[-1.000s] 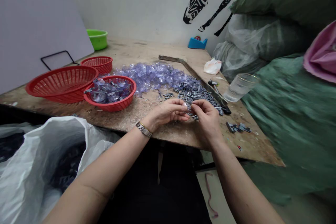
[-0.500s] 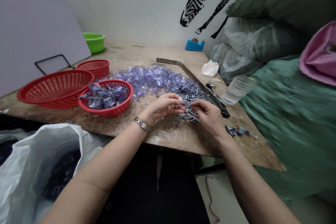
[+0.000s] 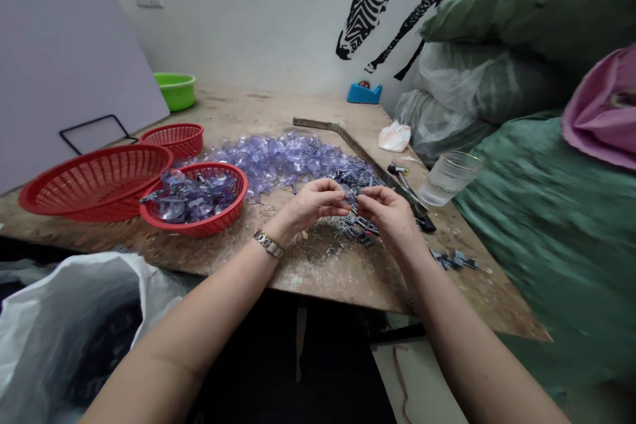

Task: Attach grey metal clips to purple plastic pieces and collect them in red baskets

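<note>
My left hand [image 3: 322,202], a metal-banded watch [image 3: 268,243] on its wrist, pinches a clear plastic piece that looks like a suction cup [image 3: 346,192]. Close by on the right, my right hand [image 3: 385,209] is closed in a pinch; what its fingertips hold is too small to make out. Both hands are over the near part of the table, above a heap of small dark grey plastic parts [image 3: 355,228]. Behind them spreads a pile of clear, purplish suction cups [image 3: 283,158]. A red basket [image 3: 226,218] to the left holds cups joined with grey parts.
Two more red baskets, a large one [image 3: 94,179] and a small one [image 3: 186,139], stand left. A bent metal bar [image 3: 358,146] borders the pile. On the right are a hammer-like tool [image 3: 400,175], a glass of water [image 3: 447,179] and stacked green sacks [image 3: 541,232]. A white sack [image 3: 44,305] gapes below left.
My right hand has come slightly closer to my left, its fingertips almost meeting the clear piece. The view has tilted up a little, so the scene sits lower.
</note>
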Demonstrator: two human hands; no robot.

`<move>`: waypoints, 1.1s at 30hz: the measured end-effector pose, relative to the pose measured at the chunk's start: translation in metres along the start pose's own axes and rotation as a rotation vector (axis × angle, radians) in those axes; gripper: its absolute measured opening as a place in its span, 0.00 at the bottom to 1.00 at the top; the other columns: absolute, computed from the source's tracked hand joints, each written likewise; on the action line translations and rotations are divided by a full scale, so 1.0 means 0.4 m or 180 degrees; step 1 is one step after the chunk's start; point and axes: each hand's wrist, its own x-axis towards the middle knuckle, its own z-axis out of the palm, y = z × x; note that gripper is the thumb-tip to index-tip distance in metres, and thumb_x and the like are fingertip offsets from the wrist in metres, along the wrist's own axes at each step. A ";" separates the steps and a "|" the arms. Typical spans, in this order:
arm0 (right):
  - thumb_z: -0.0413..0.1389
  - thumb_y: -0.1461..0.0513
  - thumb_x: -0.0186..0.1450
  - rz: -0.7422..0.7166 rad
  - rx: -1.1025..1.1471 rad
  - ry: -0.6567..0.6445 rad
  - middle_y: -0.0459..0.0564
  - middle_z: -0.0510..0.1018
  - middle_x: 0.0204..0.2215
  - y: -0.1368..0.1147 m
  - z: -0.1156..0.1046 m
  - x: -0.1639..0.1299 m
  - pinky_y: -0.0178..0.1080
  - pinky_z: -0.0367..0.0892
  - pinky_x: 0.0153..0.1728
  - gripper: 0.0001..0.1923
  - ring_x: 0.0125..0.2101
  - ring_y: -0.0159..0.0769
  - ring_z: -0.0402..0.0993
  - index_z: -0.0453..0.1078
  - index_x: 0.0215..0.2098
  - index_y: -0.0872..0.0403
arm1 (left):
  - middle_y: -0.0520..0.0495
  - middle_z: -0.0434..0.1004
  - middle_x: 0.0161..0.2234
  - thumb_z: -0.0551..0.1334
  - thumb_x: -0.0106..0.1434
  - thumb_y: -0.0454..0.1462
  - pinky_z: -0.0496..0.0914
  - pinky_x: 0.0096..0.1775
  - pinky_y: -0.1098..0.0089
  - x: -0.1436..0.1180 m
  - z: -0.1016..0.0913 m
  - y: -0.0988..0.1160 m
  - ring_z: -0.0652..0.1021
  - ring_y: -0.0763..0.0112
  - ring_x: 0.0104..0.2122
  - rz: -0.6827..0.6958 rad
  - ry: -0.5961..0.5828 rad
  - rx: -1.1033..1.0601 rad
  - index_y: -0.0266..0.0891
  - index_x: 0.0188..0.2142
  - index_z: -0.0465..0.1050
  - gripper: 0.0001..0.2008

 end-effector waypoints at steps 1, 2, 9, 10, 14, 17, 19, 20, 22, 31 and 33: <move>0.69 0.55 0.40 0.0149 0.0143 0.0005 0.41 0.73 0.20 -0.001 0.004 0.003 0.36 0.69 0.28 0.20 0.22 0.29 0.70 0.69 0.27 0.53 | 0.54 0.72 0.25 0.67 0.55 0.32 0.74 0.36 0.72 0.002 0.000 0.001 0.79 0.76 0.27 0.0004 0.0019 -0.0025 0.34 0.30 0.65 0.10; 0.70 0.55 0.39 0.0272 0.0268 0.0008 0.41 0.73 0.19 -0.002 0.007 0.005 0.35 0.69 0.28 0.21 0.22 0.29 0.70 0.69 0.26 0.53 | 0.54 0.72 0.25 0.67 0.55 0.32 0.74 0.36 0.73 0.004 -0.001 0.001 0.79 0.76 0.27 0.0000 0.0042 -0.0049 0.34 0.29 0.65 0.10; 0.69 0.52 0.41 0.0178 0.0314 0.0188 0.39 0.73 0.19 0.030 0.022 0.008 0.34 0.71 0.27 0.23 0.22 0.30 0.74 0.65 0.27 0.53 | 0.55 0.70 0.24 0.64 0.58 0.31 0.74 0.33 0.74 0.015 0.004 0.000 0.78 0.77 0.25 -0.0025 0.0261 0.0044 0.34 0.29 0.63 0.08; 0.68 0.52 0.43 0.0069 0.0243 0.0262 0.39 0.73 0.18 0.038 0.024 0.007 0.34 0.71 0.27 0.22 0.22 0.31 0.75 0.64 0.27 0.52 | 0.54 0.70 0.24 0.63 0.58 0.31 0.74 0.33 0.73 0.016 0.007 0.002 0.78 0.77 0.25 -0.0019 0.0296 0.0104 0.34 0.29 0.63 0.08; 0.65 0.52 0.48 -0.0294 0.0032 0.0389 0.38 0.73 0.19 0.058 0.025 0.007 0.36 0.72 0.28 0.20 0.22 0.33 0.76 0.62 0.30 0.51 | 0.53 0.71 0.24 0.63 0.59 0.31 0.73 0.33 0.74 0.022 0.016 0.013 0.78 0.78 0.25 0.0025 0.0307 0.0311 0.34 0.29 0.63 0.08; 0.63 0.52 0.50 -0.0437 0.0052 0.0550 0.39 0.73 0.21 0.058 0.018 0.012 0.36 0.71 0.28 0.19 0.21 0.32 0.76 0.61 0.30 0.51 | 0.54 0.70 0.23 0.61 0.60 0.31 0.74 0.33 0.73 0.028 0.014 0.019 0.77 0.77 0.24 0.0008 0.0334 0.0279 0.35 0.29 0.62 0.07; 0.62 0.52 0.51 -0.0482 0.0045 0.0653 0.40 0.75 0.23 0.056 0.012 0.013 0.35 0.70 0.27 0.18 0.21 0.31 0.75 0.60 0.30 0.51 | 0.55 0.69 0.23 0.61 0.60 0.30 0.74 0.33 0.72 0.032 0.007 0.014 0.77 0.78 0.24 -0.0023 0.0417 0.0239 0.35 0.28 0.62 0.07; 0.62 0.52 0.51 -0.0495 0.0003 0.0663 0.40 0.75 0.24 0.056 0.011 0.012 0.35 0.70 0.27 0.17 0.21 0.31 0.75 0.61 0.30 0.51 | 0.55 0.68 0.24 0.60 0.60 0.29 0.74 0.33 0.73 0.033 0.003 0.009 0.76 0.79 0.24 -0.0029 0.0466 0.0240 0.35 0.28 0.61 0.07; 0.62 0.53 0.52 -0.0534 -0.0139 0.0578 0.41 0.75 0.24 0.057 0.011 0.007 0.36 0.69 0.28 0.16 0.22 0.31 0.74 0.62 0.30 0.51 | 0.53 0.70 0.27 0.61 0.58 0.29 0.73 0.32 0.74 0.034 -0.005 -0.005 0.76 0.81 0.24 -0.0011 0.0519 0.0287 0.34 0.28 0.61 0.07; 0.59 0.56 0.56 -0.0790 -0.0786 0.0184 0.41 0.71 0.21 0.060 0.021 -0.019 0.36 0.64 0.28 0.08 0.24 0.33 0.70 0.67 0.26 0.52 | 0.43 0.70 0.47 0.66 0.54 0.36 0.74 0.32 0.74 0.025 -0.013 -0.043 0.77 0.83 0.26 0.0084 0.0132 0.0460 0.33 0.28 0.62 0.12; 0.58 0.56 0.56 -0.0790 -0.0839 0.0207 0.41 0.71 0.21 0.057 0.020 -0.022 0.36 0.63 0.28 0.08 0.24 0.33 0.70 0.67 0.26 0.52 | 0.43 0.71 0.47 0.68 0.52 0.37 0.74 0.32 0.74 0.024 -0.014 -0.046 0.77 0.82 0.27 0.0096 0.0091 0.0440 0.33 0.28 0.63 0.14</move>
